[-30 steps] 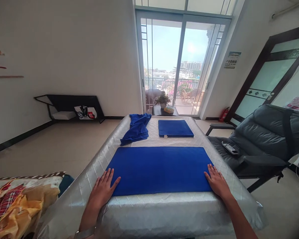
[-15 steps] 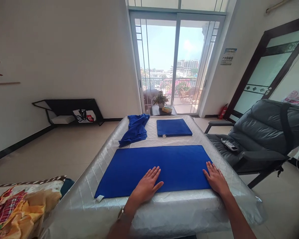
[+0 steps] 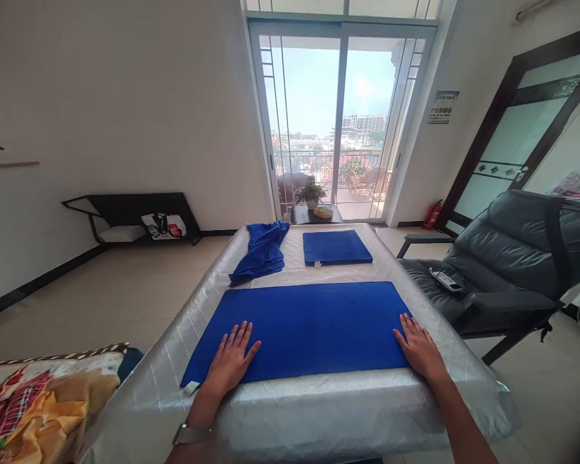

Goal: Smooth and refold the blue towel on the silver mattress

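A blue cloth [image 3: 314, 328], folded into a long flat rectangle, lies across the near part of a plastic-wrapped mattress [image 3: 338, 406]. Palm down on the left part of this cloth rests my left hand [image 3: 232, 357], fingers spread. My right hand [image 3: 419, 348] lies flat at the cloth's right edge, its fingers apart too. A small white tag [image 3: 191, 388] sticks out at the near left corner. Farther back are a neatly folded blue cloth [image 3: 337, 247] on the right and a crumpled blue cloth [image 3: 261, 251] on the left.
A grey armchair [image 3: 507, 251] with a power strip [image 3: 445, 280] on its seat stands to the right. Colourful fabrics [image 3: 43, 406] are heaped at the lower left. Beyond the mattress, a potted plant [image 3: 311, 192] sits before the sliding glass door [image 3: 341, 116].
My left hand has slid left across the blue cloth, from near its middle to its left part. My right hand has stayed at the right edge.
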Action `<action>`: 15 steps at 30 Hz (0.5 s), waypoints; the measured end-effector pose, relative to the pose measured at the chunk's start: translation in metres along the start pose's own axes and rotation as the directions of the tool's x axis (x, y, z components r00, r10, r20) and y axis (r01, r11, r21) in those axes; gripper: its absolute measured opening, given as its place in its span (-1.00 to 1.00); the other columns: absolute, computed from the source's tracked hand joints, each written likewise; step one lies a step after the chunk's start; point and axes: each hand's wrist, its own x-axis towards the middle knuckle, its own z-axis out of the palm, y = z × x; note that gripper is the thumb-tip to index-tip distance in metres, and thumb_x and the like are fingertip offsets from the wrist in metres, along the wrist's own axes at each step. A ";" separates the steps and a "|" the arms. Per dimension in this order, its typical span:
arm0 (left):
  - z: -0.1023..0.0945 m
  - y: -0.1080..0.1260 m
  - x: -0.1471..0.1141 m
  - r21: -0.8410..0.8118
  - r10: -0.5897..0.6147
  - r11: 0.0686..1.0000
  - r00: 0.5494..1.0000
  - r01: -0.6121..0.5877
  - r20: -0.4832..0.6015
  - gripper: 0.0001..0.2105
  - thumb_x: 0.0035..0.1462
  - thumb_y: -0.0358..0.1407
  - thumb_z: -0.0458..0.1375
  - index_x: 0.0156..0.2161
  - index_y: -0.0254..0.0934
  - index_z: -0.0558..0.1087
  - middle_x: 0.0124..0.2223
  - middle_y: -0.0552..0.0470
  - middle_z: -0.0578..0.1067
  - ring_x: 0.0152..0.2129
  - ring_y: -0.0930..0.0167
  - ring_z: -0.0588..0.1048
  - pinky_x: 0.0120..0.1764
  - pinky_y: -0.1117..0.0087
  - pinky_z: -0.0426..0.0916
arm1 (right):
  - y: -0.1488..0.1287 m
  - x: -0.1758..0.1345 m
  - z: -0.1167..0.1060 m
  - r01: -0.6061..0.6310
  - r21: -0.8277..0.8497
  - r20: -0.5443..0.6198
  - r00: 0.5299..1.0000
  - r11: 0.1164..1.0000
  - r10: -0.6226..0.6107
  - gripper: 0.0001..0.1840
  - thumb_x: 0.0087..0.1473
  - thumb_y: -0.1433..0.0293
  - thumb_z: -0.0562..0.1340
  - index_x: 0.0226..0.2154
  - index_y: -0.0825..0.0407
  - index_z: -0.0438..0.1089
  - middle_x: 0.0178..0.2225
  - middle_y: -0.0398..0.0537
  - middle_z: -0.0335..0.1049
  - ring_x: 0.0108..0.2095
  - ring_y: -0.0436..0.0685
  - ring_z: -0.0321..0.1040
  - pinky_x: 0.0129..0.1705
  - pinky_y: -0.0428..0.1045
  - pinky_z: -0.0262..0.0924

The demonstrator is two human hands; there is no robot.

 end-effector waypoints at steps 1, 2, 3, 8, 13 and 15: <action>0.003 -0.021 -0.004 0.022 -0.046 0.999 0.999 0.047 -0.022 -0.26 0.33 0.13 -0.32 0.42 -0.33 -0.03 0.46 -0.10 -0.05 0.39 0.18 -0.10 0.34 0.01 -0.14 | 0.000 0.000 0.001 0.000 0.000 0.001 1.000 1.000 0.000 -0.19 0.28 0.05 -0.23 0.41 0.17 -0.12 0.43 -0.01 -0.18 0.42 0.18 -0.27 0.40 0.20 -0.32; 0.007 -0.039 -0.009 0.041 -0.058 0.997 0.997 0.060 -0.045 -0.27 0.33 0.12 -0.33 0.41 -0.30 0.01 0.45 -0.11 -0.01 0.39 0.16 -0.08 0.32 0.00 -0.10 | 0.001 0.001 0.002 -0.003 0.002 0.001 1.000 1.000 0.003 -0.19 0.28 0.05 -0.23 0.41 0.17 -0.11 0.43 -0.01 -0.17 0.42 0.18 -0.27 0.40 0.20 -0.32; 0.009 -0.055 -0.013 0.052 -0.071 0.996 0.995 0.075 -0.074 -0.29 0.33 0.11 -0.34 0.41 -0.27 0.04 0.44 -0.12 0.03 0.38 0.15 -0.04 0.31 -0.02 -0.06 | 0.002 0.001 0.003 -0.006 0.003 -0.001 1.000 1.000 0.006 -0.19 0.28 0.05 -0.22 0.41 0.17 -0.10 0.43 -0.01 -0.17 0.42 0.18 -0.26 0.40 0.20 -0.31; 0.012 -0.076 -0.024 0.044 -0.137 0.988 0.979 0.145 -0.151 -0.27 0.31 0.10 -0.35 0.41 -0.31 0.02 0.41 -0.19 0.11 0.35 0.12 0.06 0.25 -0.02 0.07 | 0.005 0.003 0.008 0.013 -0.019 -0.011 1.000 1.000 -0.013 -0.19 0.26 0.07 -0.21 0.40 0.19 -0.09 0.43 0.01 -0.16 0.42 0.20 -0.25 0.40 0.21 -0.29; 0.007 -0.067 -0.023 0.032 -0.109 0.993 0.979 0.116 -0.171 -0.28 0.30 0.10 -0.34 0.41 -0.30 0.04 0.40 -0.19 0.15 0.33 0.11 0.10 0.23 0.00 0.10 | 0.005 0.001 0.006 0.011 -0.025 -0.036 0.999 1.000 -0.012 -0.20 0.26 0.09 -0.22 0.41 0.19 -0.10 0.42 0.01 -0.14 0.41 0.21 -0.22 0.39 0.19 -0.25; 0.008 -0.067 -0.022 0.021 -0.117 0.992 0.978 0.122 -0.174 -0.27 0.30 0.11 -0.34 0.40 -0.28 0.05 0.40 -0.18 0.16 0.33 0.11 0.10 0.24 0.00 0.09 | 0.004 0.000 0.002 -0.004 -0.018 -0.087 0.996 1.000 0.002 -0.21 0.27 0.11 -0.22 0.40 0.19 -0.07 0.42 0.03 -0.11 0.41 0.22 -0.21 0.39 0.20 -0.25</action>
